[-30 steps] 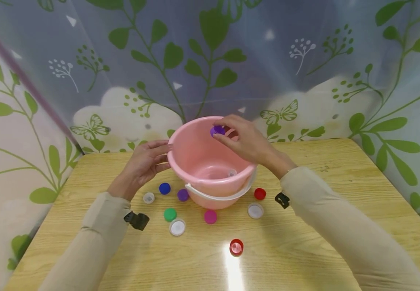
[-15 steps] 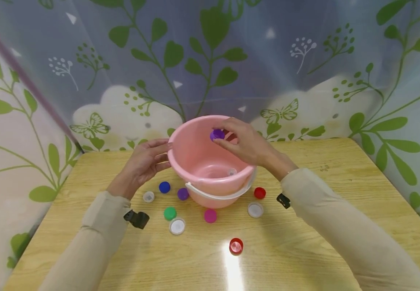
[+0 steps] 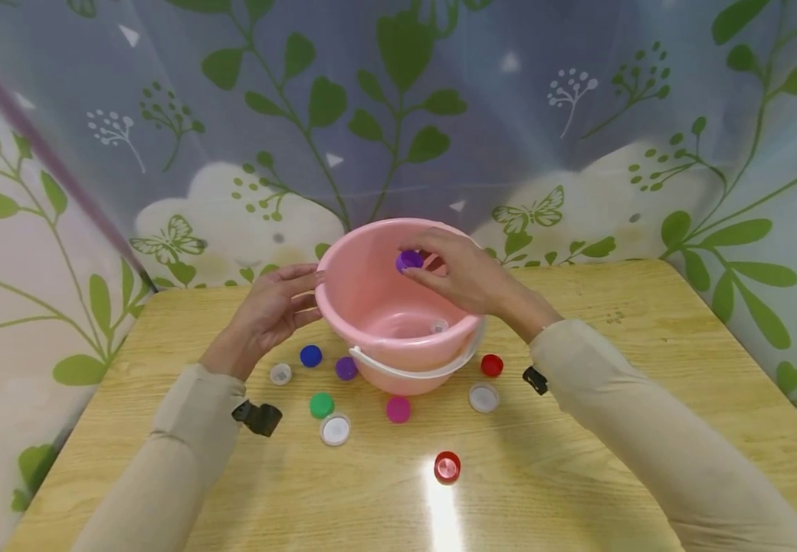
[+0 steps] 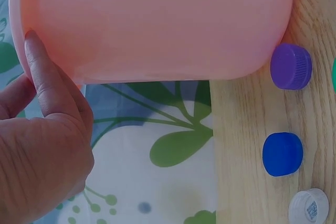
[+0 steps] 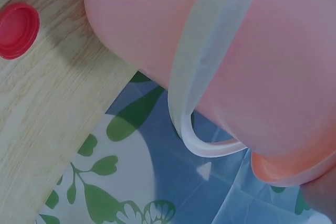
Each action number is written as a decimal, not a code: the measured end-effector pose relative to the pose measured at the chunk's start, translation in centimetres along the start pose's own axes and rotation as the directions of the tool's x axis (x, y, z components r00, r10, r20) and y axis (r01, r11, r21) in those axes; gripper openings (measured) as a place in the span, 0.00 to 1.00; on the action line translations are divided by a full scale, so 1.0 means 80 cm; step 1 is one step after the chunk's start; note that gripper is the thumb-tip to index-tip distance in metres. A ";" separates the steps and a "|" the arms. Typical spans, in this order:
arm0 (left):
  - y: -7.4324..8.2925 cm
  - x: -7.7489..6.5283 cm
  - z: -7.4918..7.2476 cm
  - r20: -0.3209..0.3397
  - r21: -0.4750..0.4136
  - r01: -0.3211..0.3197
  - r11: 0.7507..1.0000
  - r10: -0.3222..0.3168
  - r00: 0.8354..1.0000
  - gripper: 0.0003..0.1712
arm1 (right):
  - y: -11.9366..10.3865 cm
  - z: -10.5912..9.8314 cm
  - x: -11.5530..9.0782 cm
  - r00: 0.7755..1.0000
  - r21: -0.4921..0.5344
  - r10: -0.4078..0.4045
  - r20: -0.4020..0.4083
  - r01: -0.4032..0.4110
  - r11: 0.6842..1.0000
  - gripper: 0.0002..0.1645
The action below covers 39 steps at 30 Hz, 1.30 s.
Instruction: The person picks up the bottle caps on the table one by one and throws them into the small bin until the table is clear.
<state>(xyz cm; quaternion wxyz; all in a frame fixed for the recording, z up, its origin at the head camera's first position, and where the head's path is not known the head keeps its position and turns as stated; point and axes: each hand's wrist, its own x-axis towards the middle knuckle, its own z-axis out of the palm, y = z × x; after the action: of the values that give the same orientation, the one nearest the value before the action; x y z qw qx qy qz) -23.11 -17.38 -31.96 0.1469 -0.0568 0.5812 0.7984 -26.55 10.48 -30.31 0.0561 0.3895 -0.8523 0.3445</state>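
Though round like smooth bucket [image 3: 364, 291], purple cap [image 3: 408, 262] in right hand [image 3: 464, 268]

1. Left sleeve [image 3: 146, 475]: beige, long, plain cloth; a crease runs across it just below the cuff, on the near side.
2. Left cuff [image 3: 195, 395]: same beige, loose, slightly bunched.
3. Left black block [image 3: 259, 418]: small, angular, dark casing at the right side of that cuff; markings too small to read.
4. Right sleeve [image 3: 654, 429]: matching beige, plain; soft folds toward the near end.
5. Right cuff [image 3: 564, 349]: lightly wrinkled, ends at the wrist.
6. Right black block [image 3: 535, 380]: compact, dark, at the left side of the cuff; detail indistinct.
7. Left hand [image 3: 276, 307] and right hand [image 3: 464, 272]: bare.
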 end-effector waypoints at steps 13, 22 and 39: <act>0.000 -0.002 0.000 -0.001 -0.008 -0.010 1.000 0.010 1.000 0.22 | -0.001 -0.002 -0.002 0.999 -0.062 0.046 -0.028 -0.048 0.997 0.21; 0.000 -0.001 0.001 -0.007 -0.004 -0.014 1.000 0.014 1.000 0.20 | -0.001 -0.002 -0.006 0.973 -0.009 0.050 -0.227 -0.053 0.999 0.16; -0.002 -0.001 0.000 0.003 0.012 -0.037 0.999 0.037 0.999 0.20 | 0.051 -0.016 -0.056 0.824 0.083 0.122 -0.553 -0.092 0.992 0.13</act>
<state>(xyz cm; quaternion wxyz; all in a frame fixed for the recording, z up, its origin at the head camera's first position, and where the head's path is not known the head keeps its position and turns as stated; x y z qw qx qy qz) -23.01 -17.35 -32.08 0.1332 -0.0440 0.5869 0.7974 -26.56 15.96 -33.17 0.2720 0.2253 -0.8103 0.4677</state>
